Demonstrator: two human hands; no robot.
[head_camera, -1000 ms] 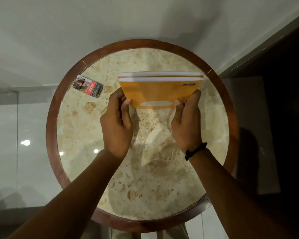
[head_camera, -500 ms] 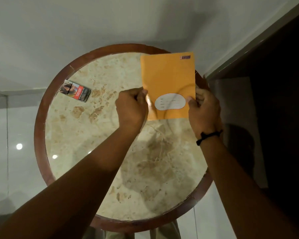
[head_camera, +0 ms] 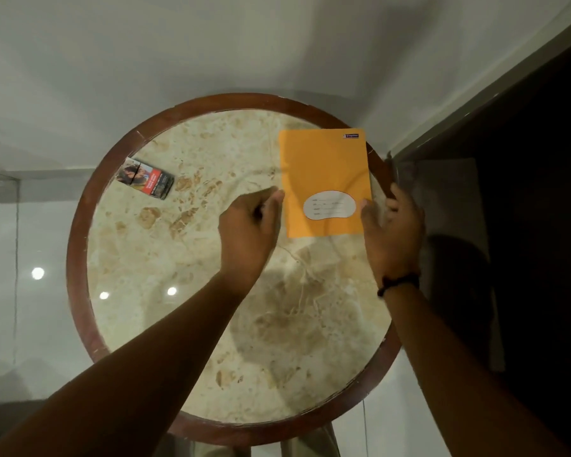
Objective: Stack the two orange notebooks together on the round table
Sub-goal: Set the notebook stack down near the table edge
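Observation:
An orange notebook [head_camera: 323, 173] with a white label lies flat at the far right of the round marble table [head_camera: 80, 258], near its brown wooden rim. Only its top cover shows; a second notebook beneath it is hidden from view. My left hand [head_camera: 249, 225] hovers just left of the notebook's near left edge, fingers loosely curled, holding nothing. My right hand [head_camera: 391, 232], with a dark band at the wrist, is at the notebook's near right corner, fingers spread, its thumb touching the edge.
A small printed packet [head_camera: 144, 178] lies at the far left of the table. A white wall stands behind the table. A dark doorway or panel [head_camera: 524, 225] rises close on the right. Glossy floor tiles show on the left.
The notebooks were held upright in both hands, then laid flat at the table's far right. Both hands have let go and drawn slightly away from the edges.

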